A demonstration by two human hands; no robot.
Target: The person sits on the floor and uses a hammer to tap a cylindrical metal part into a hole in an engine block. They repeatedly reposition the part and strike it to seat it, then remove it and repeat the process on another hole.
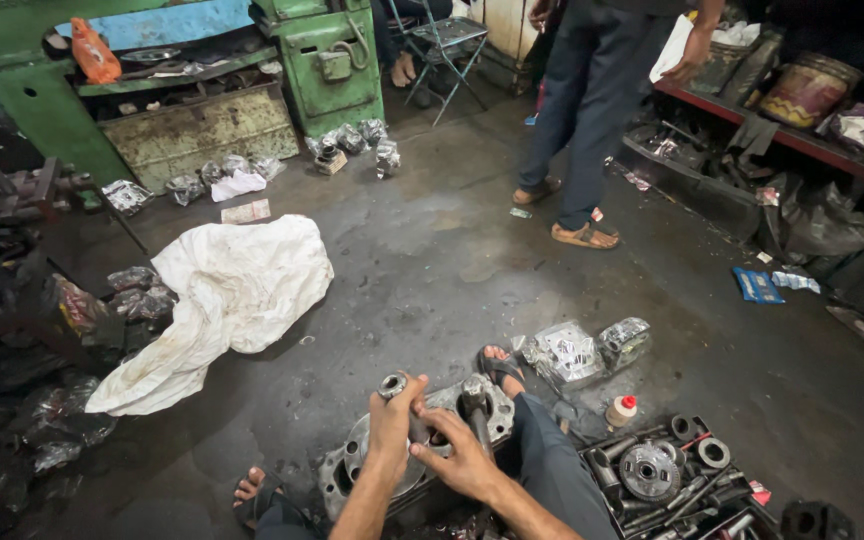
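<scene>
A grey metal engine casing (352, 465) sits on the floor between my sandalled feet. My left hand (392, 425) is closed around an upright metal socket tool (393, 385) that stands in the casing. My right hand (464, 462) grips the same tool lower down, next to a dark round-headed part (475, 392) that rises from the casing. Both forearms come in from the bottom edge and hide the middle of the casing.
A tray of metal parts and sockets (667, 480) lies at my right, with a small red-capped bottle (621, 410) and bagged parts (582, 352) beyond. A white sack (227, 290) lies left. Another person (592, 110) stands by a red shelf (792, 140). A green machine (322, 60) is behind.
</scene>
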